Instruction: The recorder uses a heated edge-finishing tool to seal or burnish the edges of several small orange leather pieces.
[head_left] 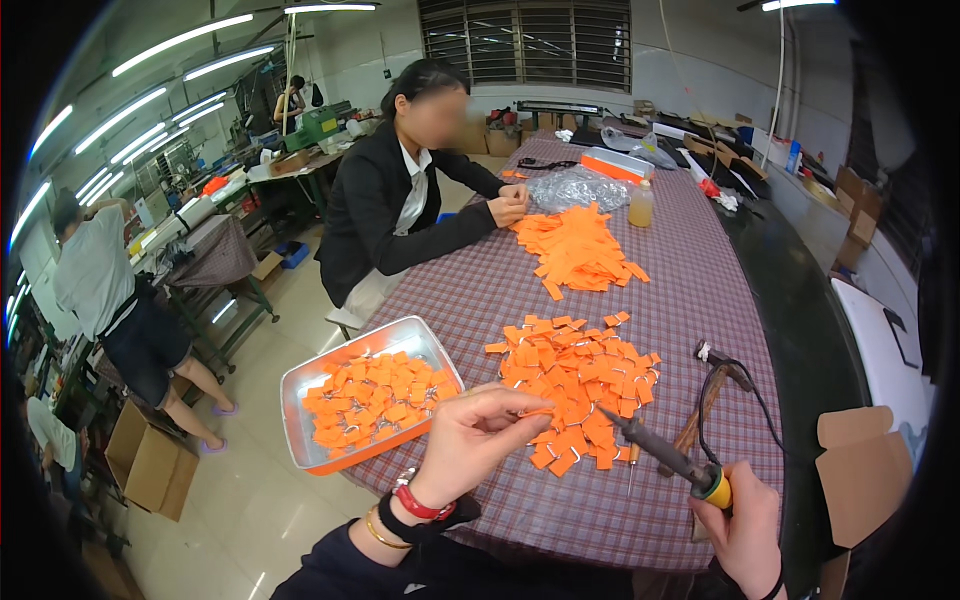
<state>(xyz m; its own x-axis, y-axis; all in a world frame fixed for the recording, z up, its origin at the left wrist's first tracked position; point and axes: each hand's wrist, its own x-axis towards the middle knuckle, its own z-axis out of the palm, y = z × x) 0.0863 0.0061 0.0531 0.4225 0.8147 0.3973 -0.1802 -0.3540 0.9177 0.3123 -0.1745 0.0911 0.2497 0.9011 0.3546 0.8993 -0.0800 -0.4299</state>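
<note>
My left hand (478, 440) pinches a small orange fabric tab (538, 411) between thumb and fingertips, just above the table. In my right hand (745, 520) is a soldering iron (662, 449), held by its handle, with the tip pointing left and a little apart from the tab. Under and beyond both hands lies a heap of orange tabs (570, 365), many fitted with metal wire rings. Left of my left hand, a metal tray (340, 461) with orange outer sides holds many similar tabs with rings.
A co-worker (385, 215) sits at the far left of the checked tablecloth (690, 290), hands beside a pile of orange strips (575, 245). A bottle of yellowish liquid (640, 204) and a clear plastic bag (580, 188) stand nearby. A wooden-handled tool (697, 425) and black cable (768, 420) lie right.
</note>
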